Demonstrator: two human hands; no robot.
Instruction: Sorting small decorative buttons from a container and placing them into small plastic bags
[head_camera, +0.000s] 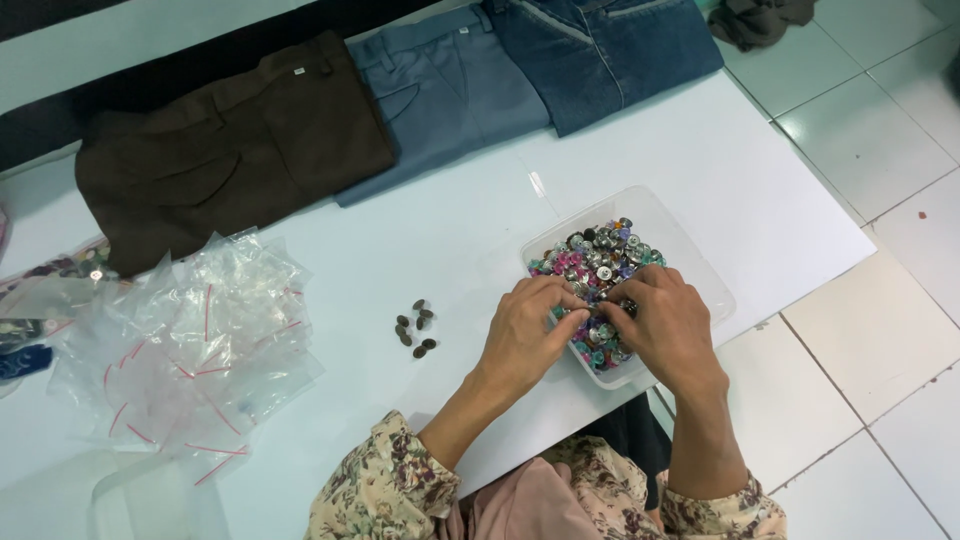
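Lying under both hands (600, 330), the button tub (700, 265) touches them.

Shiny metal buttons (600, 262) fill a clear plastic tub (690, 262) on the smooth, glossy white table (450, 220). Beside it lie thin, crinkled clear plastic bags (190, 340). Matt cloth trousers (240, 150) and denim jeans (600, 50) lie folded behind.

Three folded pairs of trousers, brown (235, 150), grey-blue (445, 95) and denim (600, 50), are laid along a white table (760, 190), with small clear zip bags (190, 340) heaped nearby.
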